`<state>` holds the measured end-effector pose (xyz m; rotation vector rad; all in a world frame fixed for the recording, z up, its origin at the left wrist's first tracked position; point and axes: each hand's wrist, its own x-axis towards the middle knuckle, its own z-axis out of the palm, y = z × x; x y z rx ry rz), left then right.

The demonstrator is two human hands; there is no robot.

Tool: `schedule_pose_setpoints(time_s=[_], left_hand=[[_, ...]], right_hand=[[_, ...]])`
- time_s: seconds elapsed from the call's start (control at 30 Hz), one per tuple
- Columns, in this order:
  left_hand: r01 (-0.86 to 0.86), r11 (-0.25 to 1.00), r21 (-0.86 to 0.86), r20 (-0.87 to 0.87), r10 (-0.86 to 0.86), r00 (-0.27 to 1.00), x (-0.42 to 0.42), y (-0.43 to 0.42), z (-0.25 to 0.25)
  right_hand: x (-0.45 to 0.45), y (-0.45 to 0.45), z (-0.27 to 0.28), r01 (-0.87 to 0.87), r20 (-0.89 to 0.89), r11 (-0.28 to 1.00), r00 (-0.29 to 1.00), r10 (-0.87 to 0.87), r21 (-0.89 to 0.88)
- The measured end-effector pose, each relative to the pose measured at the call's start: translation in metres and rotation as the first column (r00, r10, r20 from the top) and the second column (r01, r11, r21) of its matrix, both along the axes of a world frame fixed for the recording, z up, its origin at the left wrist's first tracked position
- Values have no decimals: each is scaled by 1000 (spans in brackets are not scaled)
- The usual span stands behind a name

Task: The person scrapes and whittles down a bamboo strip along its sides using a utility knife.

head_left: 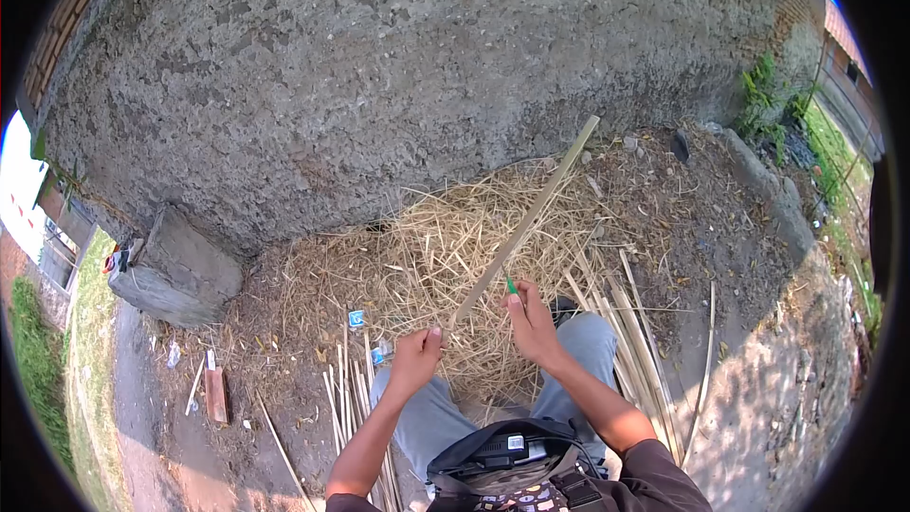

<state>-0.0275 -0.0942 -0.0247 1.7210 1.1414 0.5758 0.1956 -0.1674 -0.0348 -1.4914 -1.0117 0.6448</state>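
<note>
A long, flat bamboo strip (531, 218) slants up and away in front of me, its far end near the wall. My left hand (415, 360) is closed at the strip's lower end, thumb on top. My right hand (534, 327) is wrapped round a small green-handled tool (513, 285), just right of the strip's lower half. The tool's working end is too small to make out. Beneath both hands spreads a heap of pale shavings (455, 237).
Bamboo strips lie beside my right leg (637, 360) and my left leg (341, 398). A rough wall (408, 66) rises ahead. A concrete block (180, 270) stands at left, near a reddish-brown wooden piece (217, 393). An open black bag (512, 460) sits at my lap.
</note>
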Motion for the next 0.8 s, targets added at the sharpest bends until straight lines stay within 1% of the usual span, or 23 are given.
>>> schedule_pose_setpoints(time_s=[0.03,0.07,0.1,0.13,0.2,0.23,0.3,0.33,0.37,0.4,0.43,0.47,0.5,0.53,0.57,0.6,0.63,0.67,0.73,0.77,0.8], left_hand=[[4,993,-120,62,3,998,-1,-1,-4],[3,992,-126,61,5,998,-1,-4,-7],[-7,974,-225,89,28,996,0,-9,-3],[-14,946,-322,115,54,992,2,-13,0],[-26,939,-343,118,70,990,3,-18,1],[-39,932,-360,122,88,989,4,-20,0],[-26,934,-357,107,68,992,4,-21,-7],[-14,936,-353,92,49,995,4,-22,-10],[-16,935,-354,90,51,995,3,-23,-12],[-16,909,-416,70,49,996,4,-24,-11],[-16,878,-478,50,46,998,5,-26,-11],[-17,877,-480,48,46,998,6,-27,-11],[-21,843,-538,51,57,997,7,-28,-10],[-23,805,-593,54,68,996,7,-29,-10],[-22,804,-594,54,67,996,6,-28,-18],[-7,850,-527,64,47,997,5,-28,-28],[10,890,-456,72,26,997,4,-29,-36],[12,888,-459,72,24,997,2,-30,-45],[63,973,-220,-16,-68,998,5,-34,-45],[64,973,-224,-15,-69,998,6,-37,-45],[82,988,-128,-85,-93,992,10,-42,-33]], right_hand=[[1,-6,0,-2,1,1000,1000,2,-3],[1,-14,0,-65,155,998,986,66,-11],[-1,-20,0,-126,303,992,944,129,-29],[-5,-25,-1,-126,300,991,945,131,-34],[-13,-31,0,-204,456,971,881,125,128],[-16,-34,3,-204,455,971,881,126,125],[-21,-37,10,-191,501,981,853,147,36],[-24,-36,8,-192,500,981,853,150,34],[-26,-34,5,-151,493,985,865,91,85],[-27,-33,2,-109,483,985,875,31,134],[-28,-33,-3,-110,481,985,876,34,131],[-27,-33,-9,-137,513,989,854,89,57],[-28,-35,-10,-161,538,987,830,147,-21],[-29,-36,-10,-160,536,987,831,148,-25],[-29,-35,-8,-199,547,979,824,149,33],[-29,-35,-7,-239,557,967,817,152,87],[-30,-36,-8,-237,556,968,817,153,83],[-31,-36,-9,-221,553,969,824,126,108],[-29,-37,-8,-204,551,970,828,100,132],[-29,-38,-6,-205,560,973,821,113,105],[-28,-38,-5,-206,568,975,813,127,78]])
